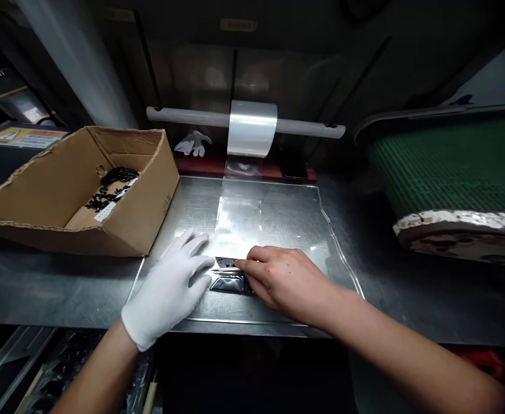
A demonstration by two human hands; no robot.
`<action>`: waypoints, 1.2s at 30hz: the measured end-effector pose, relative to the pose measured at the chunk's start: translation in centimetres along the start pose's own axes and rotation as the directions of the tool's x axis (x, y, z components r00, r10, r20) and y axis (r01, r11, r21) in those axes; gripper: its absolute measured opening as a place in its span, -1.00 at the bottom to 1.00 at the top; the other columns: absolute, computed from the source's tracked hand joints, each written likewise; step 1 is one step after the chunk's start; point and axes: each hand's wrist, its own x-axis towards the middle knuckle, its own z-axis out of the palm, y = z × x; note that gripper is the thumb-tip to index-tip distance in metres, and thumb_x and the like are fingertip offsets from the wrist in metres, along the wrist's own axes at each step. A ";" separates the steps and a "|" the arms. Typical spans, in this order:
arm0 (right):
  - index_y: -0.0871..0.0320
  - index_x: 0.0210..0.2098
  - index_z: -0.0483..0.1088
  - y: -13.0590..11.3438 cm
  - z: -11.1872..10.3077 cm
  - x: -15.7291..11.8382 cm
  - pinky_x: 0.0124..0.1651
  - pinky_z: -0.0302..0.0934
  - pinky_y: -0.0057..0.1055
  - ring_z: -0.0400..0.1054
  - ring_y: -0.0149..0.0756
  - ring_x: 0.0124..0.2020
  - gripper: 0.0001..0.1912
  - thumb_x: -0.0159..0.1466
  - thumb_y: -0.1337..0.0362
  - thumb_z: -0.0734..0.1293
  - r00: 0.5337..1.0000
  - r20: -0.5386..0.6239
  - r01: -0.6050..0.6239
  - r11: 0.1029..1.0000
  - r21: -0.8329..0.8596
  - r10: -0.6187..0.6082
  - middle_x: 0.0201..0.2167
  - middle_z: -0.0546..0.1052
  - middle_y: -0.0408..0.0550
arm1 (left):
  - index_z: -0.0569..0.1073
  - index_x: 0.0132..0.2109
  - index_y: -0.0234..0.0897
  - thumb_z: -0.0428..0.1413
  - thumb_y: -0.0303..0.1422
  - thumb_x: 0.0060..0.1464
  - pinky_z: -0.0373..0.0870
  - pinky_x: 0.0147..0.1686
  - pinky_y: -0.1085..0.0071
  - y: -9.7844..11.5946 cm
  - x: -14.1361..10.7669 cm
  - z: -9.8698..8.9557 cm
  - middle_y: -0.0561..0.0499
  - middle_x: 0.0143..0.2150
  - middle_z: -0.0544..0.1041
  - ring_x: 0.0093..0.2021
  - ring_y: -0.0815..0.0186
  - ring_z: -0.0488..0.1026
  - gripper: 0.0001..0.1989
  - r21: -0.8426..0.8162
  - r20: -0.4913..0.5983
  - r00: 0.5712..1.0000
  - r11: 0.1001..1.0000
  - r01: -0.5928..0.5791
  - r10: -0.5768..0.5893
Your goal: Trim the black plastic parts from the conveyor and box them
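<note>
A glossy black piece (pixel 229 284) lies on the clear sheet near the table's front edge, with a dark strip (pixel 224 263) just behind it. My left hand (pixel 170 284), in a white glove, rests at their left end with its fingers apart. From the right, my bare right hand (pixel 284 279) bends its fingers over the right end of both. A thin pale stick (pixel 227 269) is pinched in its fingertips and lies across the strip. Clear film (pixel 239 215) runs from a roll (pixel 252 129) down to the strip.
An open cardboard box (pixel 149 213) with small black parts stands at the left. A white rod (pixel 308 127) carries the roll. A crumpled glove (pixel 193 144) and a dark phone-like object (pixel 294 167) lie behind the sheet. A green belt (pixel 455 167) is at the right.
</note>
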 end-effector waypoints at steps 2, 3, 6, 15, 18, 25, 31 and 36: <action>0.06 0.16 0.54 0.9 -0.3 -1.2 -0.35 0.09 -0.34 0.47 -0.26 -0.28 -0.65 0.50 0.29 0.22 1.000 0.008 -0.019 1.000 -0.019 0.019 -0.17 0.60 -0.04 | 0.62 0.08 -0.13 0.12 -0.28 0.33 0.20 0.46 -0.12 0.0 0.0 0.0 -0.08 0.42 0.41 0.53 -0.03 0.11 -0.73 0.007 -0.005 1.000 1.000 -0.006 0.006; 0.06 0.17 0.54 1.5 -0.4 -2.2 -0.35 0.11 -0.33 0.48 -0.24 -0.27 -0.65 0.50 0.29 0.21 0.999 0.015 -0.034 0.999 -0.034 0.035 -0.17 0.60 -0.03 | 0.62 0.08 -0.13 0.13 -0.27 0.32 0.21 0.45 -0.14 0.0 0.0 0.0 -0.09 0.42 0.41 0.53 -0.04 0.12 -0.73 0.010 -0.007 1.000 1.000 -0.011 0.011; 0.03 0.17 0.54 4.1 -0.7 -6.5 -0.32 0.21 -0.31 0.51 -0.20 -0.26 -0.64 0.50 0.29 0.20 0.995 0.017 -0.098 0.993 -0.067 0.099 -0.13 0.60 -0.01 | 0.63 0.07 -0.13 0.15 -0.25 0.30 0.22 0.44 -0.20 -0.2 0.0 0.0 -0.11 0.43 0.40 0.53 -0.09 0.12 -0.73 0.017 0.001 1.000 1.000 -0.009 0.009; -0.03 0.29 0.43 13.9 4.7 -25.9 -0.08 0.43 -0.13 0.56 0.04 0.02 -0.54 0.46 0.13 0.20 0.763 -0.346 -0.582 0.813 -0.001 0.546 0.14 0.56 0.17 | 0.59 0.07 -0.10 0.14 -0.32 0.34 0.42 0.22 0.02 2.0 -0.5 -0.8 -0.09 0.12 0.57 0.24 -0.01 0.43 -0.77 -0.066 -0.062 0.990 0.989 -0.130 0.126; 0.07 0.25 0.46 15.8 7.4 -28.5 -0.15 0.40 0.02 0.55 0.18 -0.07 -0.47 0.39 0.12 0.15 0.649 -0.438 -0.694 0.720 -0.006 0.622 0.01 0.58 0.24 | 0.59 0.04 -0.16 0.03 -0.43 0.38 0.48 -0.03 0.11 4.1 0.1 -0.6 -0.09 -0.06 0.59 -0.02 0.09 0.50 -0.75 0.048 0.076 0.978 0.979 -0.200 0.196; 0.15 0.20 0.49 10.5 6.0 -19.6 0.17 0.35 -0.05 0.44 0.01 0.11 -0.58 0.46 0.18 0.20 0.715 -0.516 -0.494 0.863 0.106 0.472 0.10 0.51 0.19 | 0.53 0.12 -0.33 -0.08 -0.67 0.29 0.47 -0.09 0.05 6.6 0.9 0.7 -0.17 -0.04 0.60 -0.07 0.03 0.51 -0.58 0.251 0.174 0.966 0.940 -0.231 0.191; 0.01 0.07 0.62 2.0 4.9 -6.1 -0.10 0.37 -0.32 0.40 -0.20 -0.11 -0.66 0.44 0.40 0.28 0.907 -0.401 -0.035 0.973 0.227 0.127 -0.16 0.55 0.00 | 0.57 -0.02 -0.26 -0.04 -0.58 0.34 0.37 -0.23 0.10 7.2 0.5 1.7 -0.10 -0.21 0.57 -0.25 0.06 0.47 -0.69 0.349 0.079 0.989 0.926 -0.143 0.123; 0.04 0.02 0.66 1.9 6.0 -3.7 -0.13 0.33 -0.25 0.37 -0.19 -0.19 -0.66 0.41 0.44 0.31 0.922 -0.371 -0.033 0.977 0.212 0.112 -0.23 0.54 0.00 | 0.55 -0.15 -0.25 -0.03 -0.62 0.29 0.34 -0.23 0.13 6.7 -0.4 2.3 -0.06 -0.28 0.53 -0.26 0.10 0.44 -0.71 0.279 0.001 0.992 0.952 -0.124 0.129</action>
